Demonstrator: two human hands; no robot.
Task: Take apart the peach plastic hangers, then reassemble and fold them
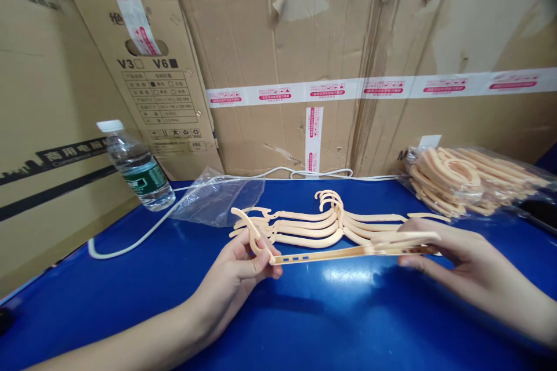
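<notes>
Above the blue table, a peach plastic folding hanger (pixel 331 255) spans between my two hands, seen nearly edge-on. My left hand (pixel 246 266) is closed on its left end, where a curved arm tilts up from the joint. At the other end, my right hand (pixel 461 266) grips the hanger with thumb below and fingers behind; part of that end looks blurred. Just beyond, several matching hangers (pixel 308 231) lie spread out in an overlapping row, hooks pointing away from me. The held hanger and my right hand cover part of that row.
A clear plastic bag of folded hangers (pixel 461 179) lies at the back right. Toward the back left are a crumpled clear bag (pixel 213 197), a white cable (pixel 130 249) and a water bottle (pixel 139 168). Cardboard boxes (pixel 278 40) wall off the blue table (pixel 304 324).
</notes>
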